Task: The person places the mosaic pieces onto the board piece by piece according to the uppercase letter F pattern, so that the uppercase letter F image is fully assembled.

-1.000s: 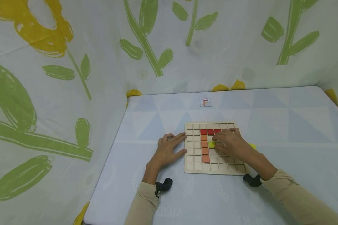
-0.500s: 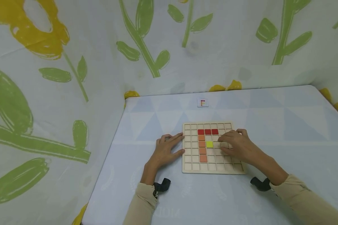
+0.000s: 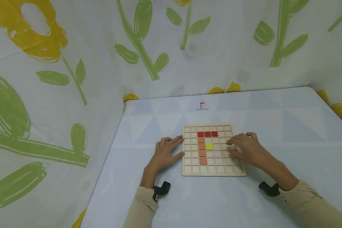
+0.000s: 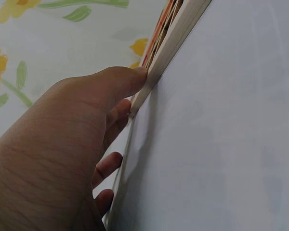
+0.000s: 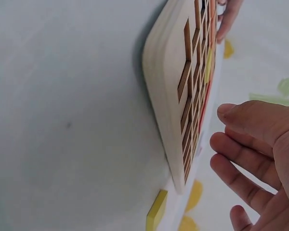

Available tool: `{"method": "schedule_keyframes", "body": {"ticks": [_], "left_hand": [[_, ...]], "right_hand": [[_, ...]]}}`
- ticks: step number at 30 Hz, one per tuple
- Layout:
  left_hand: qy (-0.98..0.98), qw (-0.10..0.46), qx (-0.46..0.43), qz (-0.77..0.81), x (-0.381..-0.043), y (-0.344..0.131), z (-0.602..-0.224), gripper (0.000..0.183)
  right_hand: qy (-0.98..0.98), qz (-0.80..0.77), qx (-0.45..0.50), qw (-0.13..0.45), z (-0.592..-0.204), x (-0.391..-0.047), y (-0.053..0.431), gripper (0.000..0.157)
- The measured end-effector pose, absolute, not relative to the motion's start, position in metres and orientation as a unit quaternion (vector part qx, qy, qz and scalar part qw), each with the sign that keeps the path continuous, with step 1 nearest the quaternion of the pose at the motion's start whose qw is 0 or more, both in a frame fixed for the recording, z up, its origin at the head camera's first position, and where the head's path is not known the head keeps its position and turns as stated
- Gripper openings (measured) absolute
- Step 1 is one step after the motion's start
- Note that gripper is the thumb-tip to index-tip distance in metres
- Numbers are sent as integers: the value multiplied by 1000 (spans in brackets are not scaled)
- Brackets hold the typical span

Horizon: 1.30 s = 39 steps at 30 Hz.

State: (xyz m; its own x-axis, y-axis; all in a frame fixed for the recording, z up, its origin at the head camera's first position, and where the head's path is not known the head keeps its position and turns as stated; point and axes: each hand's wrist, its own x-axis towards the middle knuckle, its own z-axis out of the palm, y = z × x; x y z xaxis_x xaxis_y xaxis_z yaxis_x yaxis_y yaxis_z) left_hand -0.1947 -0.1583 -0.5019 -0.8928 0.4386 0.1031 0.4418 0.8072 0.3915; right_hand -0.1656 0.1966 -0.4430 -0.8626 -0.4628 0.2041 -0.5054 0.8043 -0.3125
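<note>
A wooden grid board [image 3: 192, 170] lies flat on the table. In its cells sit a row of red tiles [image 3: 207, 134], a column of orange tiles [image 3: 202, 146] below the row's left end, and a single yellow tile [image 3: 209, 146]. The fingertips of my left hand [image 3: 165, 154] touch the board's left edge; in the left wrist view the thumb [image 4: 127, 82] rests against the rim. Over the board's right side hovers my right hand [image 3: 249, 150], fingers loosely bent, thumb and fingertips apart, with nothing between them.
Beside the board's far end, the right wrist view shows a loose yellow tile [image 5: 156, 211] on the table; my right hand hides that spot in the head view. A small printed pattern card [image 3: 202, 105] lies behind the board. Flowered cloth hangs beyond the table.
My right hand has drawn back to the right from the yellow tile, leaving it in its cell. My left hand stays at the board's left edge. The head view has shifted slightly.
</note>
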Motion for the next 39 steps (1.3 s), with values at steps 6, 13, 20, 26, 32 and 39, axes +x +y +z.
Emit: {"method": "schedule_keyframes", "body": {"ticks": [6, 13, 20, 26, 32, 39], "left_hand": [[-953, -10, -224, -205, -194, -157, -500, 64], [-953, -9, -224, -203, -193, -158, -498, 64], [-951, 0, -229, -209, -194, -158, -500, 64], [-952, 0, -229, -203, -195, -158, -502, 63], [-952, -2, -226, -205, -194, -157, -501, 64], [-952, -4, -224, -207, -194, -157, -501, 63]], "right_hand": [[-946, 172, 261, 89, -449, -162, 209, 26], [-946, 174, 254, 102, -453, -161, 221, 25], [-949, 174, 242, 105, -451, -158, 229, 25], [-949, 163, 239, 122, -455, -157, 236, 27], [-948, 157, 241, 135, -460, -158, 244, 28], [-951, 151, 230, 139, -461, -158, 249, 28]]}}
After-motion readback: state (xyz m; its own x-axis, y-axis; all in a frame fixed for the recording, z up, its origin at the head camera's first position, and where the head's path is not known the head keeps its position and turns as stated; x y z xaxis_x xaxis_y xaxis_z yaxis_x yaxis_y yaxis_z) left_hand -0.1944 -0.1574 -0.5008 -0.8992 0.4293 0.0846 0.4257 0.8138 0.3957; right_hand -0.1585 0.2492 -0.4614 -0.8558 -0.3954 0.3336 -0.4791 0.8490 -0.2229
